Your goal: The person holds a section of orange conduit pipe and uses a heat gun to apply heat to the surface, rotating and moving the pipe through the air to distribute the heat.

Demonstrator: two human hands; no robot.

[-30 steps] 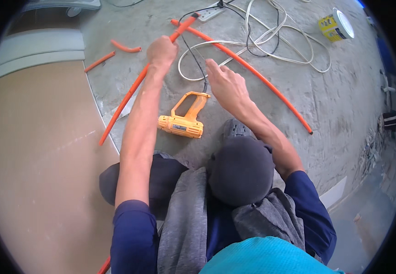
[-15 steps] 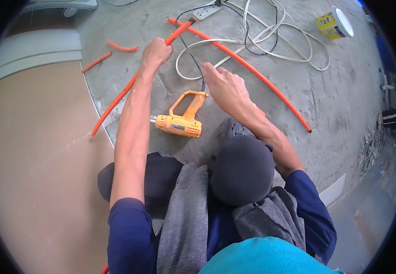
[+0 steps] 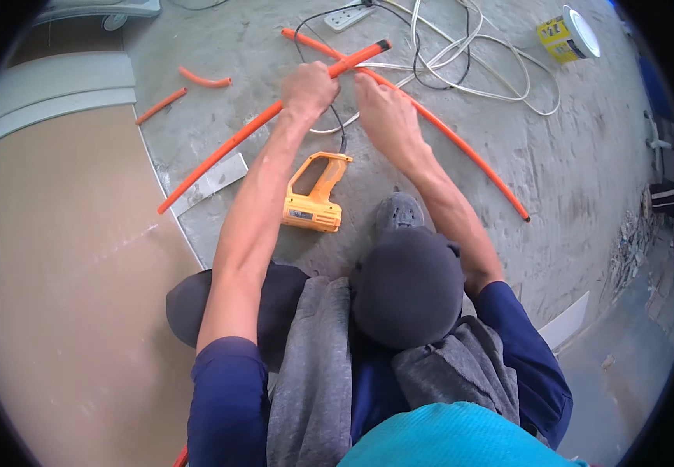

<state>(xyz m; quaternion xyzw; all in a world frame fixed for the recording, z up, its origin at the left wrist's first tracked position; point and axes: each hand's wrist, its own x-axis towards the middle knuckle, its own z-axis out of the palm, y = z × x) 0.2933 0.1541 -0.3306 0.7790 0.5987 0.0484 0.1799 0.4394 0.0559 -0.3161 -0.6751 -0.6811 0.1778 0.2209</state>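
Note:
My left hand (image 3: 310, 89) is closed around an orange plastic pipe (image 3: 226, 149), which slants from lower left to upper right and ends in a black tip. It crosses over a second orange pipe (image 3: 465, 146) lying on the floor. Beside that crossing is my right hand (image 3: 390, 115), fingers curled and thumb side at the second pipe. Whether it grips that pipe or something small is hidden. A yellow heat gun (image 3: 320, 204) lies on its side below my hands, its nozzle end covered by my left forearm.
Two short orange pipe pieces (image 3: 161, 106) lie at upper left, near a brown board (image 3: 64, 233). White and black cables (image 3: 500, 95) loop from a power strip (image 3: 349, 15). At upper right sits a yellow tub (image 3: 561, 42) with a white lid. A pale flat strip (image 3: 216, 184) lies under the held pipe.
My left hand has moved right with the pipe, which now crosses the second pipe farther along. My right hand has moved up to the second pipe. The heat gun has stayed put.

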